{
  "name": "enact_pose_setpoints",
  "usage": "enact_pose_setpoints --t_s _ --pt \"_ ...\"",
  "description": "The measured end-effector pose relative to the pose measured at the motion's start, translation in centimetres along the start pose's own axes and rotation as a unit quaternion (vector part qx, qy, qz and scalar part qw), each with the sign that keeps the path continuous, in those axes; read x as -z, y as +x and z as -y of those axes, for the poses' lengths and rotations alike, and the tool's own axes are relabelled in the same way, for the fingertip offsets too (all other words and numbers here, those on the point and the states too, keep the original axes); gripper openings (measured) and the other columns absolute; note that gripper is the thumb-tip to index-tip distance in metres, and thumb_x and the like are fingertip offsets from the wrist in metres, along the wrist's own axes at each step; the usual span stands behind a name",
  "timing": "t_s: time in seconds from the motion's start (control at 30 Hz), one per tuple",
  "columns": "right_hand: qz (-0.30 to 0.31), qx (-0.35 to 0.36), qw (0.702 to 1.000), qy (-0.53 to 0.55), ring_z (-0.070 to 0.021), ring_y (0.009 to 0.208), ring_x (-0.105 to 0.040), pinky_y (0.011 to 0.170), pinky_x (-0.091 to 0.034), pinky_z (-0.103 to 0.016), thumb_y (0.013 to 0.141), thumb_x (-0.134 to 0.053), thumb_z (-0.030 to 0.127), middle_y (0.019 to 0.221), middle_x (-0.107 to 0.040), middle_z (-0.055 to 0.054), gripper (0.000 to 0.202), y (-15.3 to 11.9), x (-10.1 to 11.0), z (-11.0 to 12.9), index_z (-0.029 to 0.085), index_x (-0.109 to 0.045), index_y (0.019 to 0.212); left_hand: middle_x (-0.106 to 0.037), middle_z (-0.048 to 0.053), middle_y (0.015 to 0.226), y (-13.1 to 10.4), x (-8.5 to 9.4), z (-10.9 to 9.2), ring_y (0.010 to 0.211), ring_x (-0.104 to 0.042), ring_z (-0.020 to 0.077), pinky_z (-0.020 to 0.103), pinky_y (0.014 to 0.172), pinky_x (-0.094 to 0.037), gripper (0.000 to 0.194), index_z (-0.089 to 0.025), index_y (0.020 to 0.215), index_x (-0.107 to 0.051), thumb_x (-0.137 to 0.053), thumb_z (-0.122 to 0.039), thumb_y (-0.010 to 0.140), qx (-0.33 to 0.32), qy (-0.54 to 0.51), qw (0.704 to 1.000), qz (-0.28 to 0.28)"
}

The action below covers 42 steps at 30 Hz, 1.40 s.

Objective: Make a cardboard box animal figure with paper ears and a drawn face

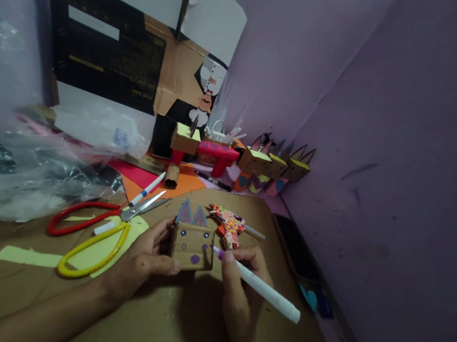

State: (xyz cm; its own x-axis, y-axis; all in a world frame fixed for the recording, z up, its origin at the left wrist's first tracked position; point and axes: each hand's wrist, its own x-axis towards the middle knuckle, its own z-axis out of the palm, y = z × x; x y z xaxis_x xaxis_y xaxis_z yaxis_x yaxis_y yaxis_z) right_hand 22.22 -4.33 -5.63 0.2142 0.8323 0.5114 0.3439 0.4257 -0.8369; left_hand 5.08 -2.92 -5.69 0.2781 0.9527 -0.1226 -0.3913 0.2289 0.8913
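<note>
My left hand (148, 257) grips the left side of a small cardboard box (193, 247) made up as an animal head, with two pointed ears edged in blue, two eyes and purple spots. Between the fingers of my right hand (242, 284) is a white marker pen (269, 292) with a purple tip. That tip touches or nearly touches a purple spot on the right side of the box's face. Just behind the right hand lies a colourful patterned paper figure (229, 221) on a white stick. The box's back is hidden.
Scissors (127, 215) with red and yellow handles lie at left over yellow paper (25, 256). Clear plastic bags (35, 174) are heaped behind them. Several cardboard animal heads (255, 162) stand at the back. A dark phone-like slab (297, 247) lies along the right wall.
</note>
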Motion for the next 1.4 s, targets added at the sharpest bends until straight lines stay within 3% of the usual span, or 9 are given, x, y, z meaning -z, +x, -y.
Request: enact_pose_setpoints --t_s 0.47,1.0,1.4 --pt "0.045 -0.012 0.999 -0.004 -0.0096 0.038 -0.048 0.038 -0.034 -0.018 0.083 -0.057 0.028 0.046 -0.053 0.006 0.020 -0.15 -0.29 -0.34 0.021 -0.051 0.065 -0.062 0.007 0.124 0.06 0.14 0.07 0.118 -0.054 0.0296 0.038 0.095 -0.046 0.070 -0.021 0.121 -0.049 -0.067 -0.007 0.055 0.001 -0.007 1.000 0.004" --pt "0.047 -0.048 0.998 0.002 -0.0099 0.037 -0.046 0.038 -0.032 -0.020 0.083 -0.057 0.030 0.045 -0.052 0.006 0.020 -0.38 -0.37 0.02 0.021 -0.051 0.066 -0.059 0.010 0.127 -0.06 0.06 0.01 0.119 -0.053 0.0315 0.041 0.098 -0.044 0.072 -0.019 0.122 -0.048 -0.068 -0.007 0.053 0.006 -0.009 1.000 0.000" --pt "0.024 -0.004 0.999 -0.022 -0.0101 0.036 -0.047 0.036 -0.033 -0.019 0.083 -0.056 0.030 0.044 -0.052 0.005 0.022 0.10 -0.25 -0.10 0.020 -0.050 0.064 -0.060 0.011 0.127 0.13 -0.01 -0.13 0.120 -0.052 0.0323 0.044 0.100 -0.043 0.073 -0.018 0.123 -0.047 -0.068 -0.007 0.053 0.008 -0.009 1.000 -0.007"
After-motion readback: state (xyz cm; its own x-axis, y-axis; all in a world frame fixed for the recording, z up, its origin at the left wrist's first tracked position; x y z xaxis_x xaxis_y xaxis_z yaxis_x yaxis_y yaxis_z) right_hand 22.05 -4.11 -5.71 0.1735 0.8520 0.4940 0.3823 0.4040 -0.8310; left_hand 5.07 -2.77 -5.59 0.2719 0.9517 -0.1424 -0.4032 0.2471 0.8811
